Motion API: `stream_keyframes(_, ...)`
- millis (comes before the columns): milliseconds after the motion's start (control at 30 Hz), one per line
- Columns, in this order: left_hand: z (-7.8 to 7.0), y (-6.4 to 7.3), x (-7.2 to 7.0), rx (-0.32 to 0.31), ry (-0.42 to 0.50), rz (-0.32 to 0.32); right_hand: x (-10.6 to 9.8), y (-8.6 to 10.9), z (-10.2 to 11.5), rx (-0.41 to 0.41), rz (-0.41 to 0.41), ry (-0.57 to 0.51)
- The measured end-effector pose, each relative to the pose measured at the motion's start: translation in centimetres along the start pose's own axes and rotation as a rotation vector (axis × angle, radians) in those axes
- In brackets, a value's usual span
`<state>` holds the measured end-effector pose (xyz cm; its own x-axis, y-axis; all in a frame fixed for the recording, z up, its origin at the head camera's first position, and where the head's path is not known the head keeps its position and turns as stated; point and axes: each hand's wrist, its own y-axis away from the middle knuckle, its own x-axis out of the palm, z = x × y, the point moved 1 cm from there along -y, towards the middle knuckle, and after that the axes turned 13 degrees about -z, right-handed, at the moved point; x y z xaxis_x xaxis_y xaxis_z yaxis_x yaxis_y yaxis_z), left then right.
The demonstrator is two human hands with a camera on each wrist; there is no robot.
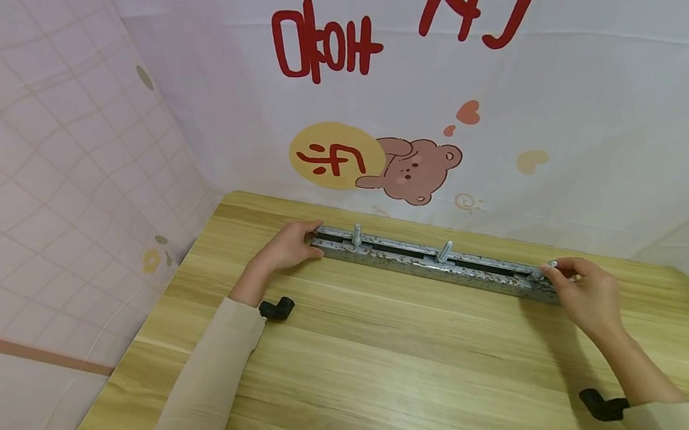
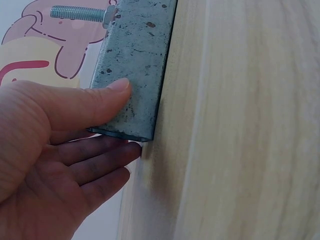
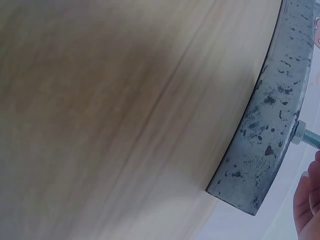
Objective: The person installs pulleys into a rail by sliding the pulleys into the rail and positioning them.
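Note:
A speckled grey steel strut channel (image 1: 402, 260) lies along the far part of the wooden table, its long slot facing up. Two threaded bolts (image 1: 444, 252) stand up from the slot. At the channel's left end, my left hand (image 1: 289, 245) grips it, the thumb on the front face (image 2: 112, 102) and fingers behind and past the end. My right hand (image 1: 592, 295) pinches another bolt (image 1: 540, 272) near the right end. In the right wrist view that bolt shows a nut at its base (image 3: 299, 132), and only part of the right hand is seen.
The wooden table (image 1: 404, 377) has its far edge against a white printed cloth (image 1: 622, 130). Another patterned cloth (image 1: 65, 170) hangs on the left. A black angled piece (image 1: 277, 309) shows at the left wrist and a similar black piece (image 1: 603, 406) at the right wrist.

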<state>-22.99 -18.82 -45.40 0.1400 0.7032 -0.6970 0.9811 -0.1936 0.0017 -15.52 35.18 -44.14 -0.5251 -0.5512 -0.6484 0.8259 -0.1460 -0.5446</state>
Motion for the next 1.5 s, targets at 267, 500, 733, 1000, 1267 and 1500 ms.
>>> stream_keyframes(267, 0.1, 0.0, 0.0, -0.001, 0.003, 0.005, 0.4, -0.1, 0.6, -0.013, -0.002, -0.010)
stream_keyframes(500, 0.1, -0.1, 0.1, -0.002, 0.009, 0.006, 0.9, -0.1, 1.3, -0.045, -0.023, -0.048)
stream_keyframes(733, 0.0, -0.1, 0.0, 0.002, -0.001, 0.002, 1.1, -0.1, 1.6, -0.040, -0.029, -0.059)
stream_keyframes(1000, -0.1, 0.0, 0.0, 0.003, -0.005, 0.005, 1.1, -0.1, 1.6, -0.019, -0.030, -0.049)
stream_keyframes(1267, 0.0, 0.0, 0.0, 0.003, -0.005, 0.004, 1.0, -0.1, 1.5, -0.013, -0.035, -0.060)
stream_keyframes(1500, 0.1, 0.0, 0.0, 0.012, -0.002, 0.005, 1.0, 0.0, 1.3, 0.004, -0.026, -0.052)
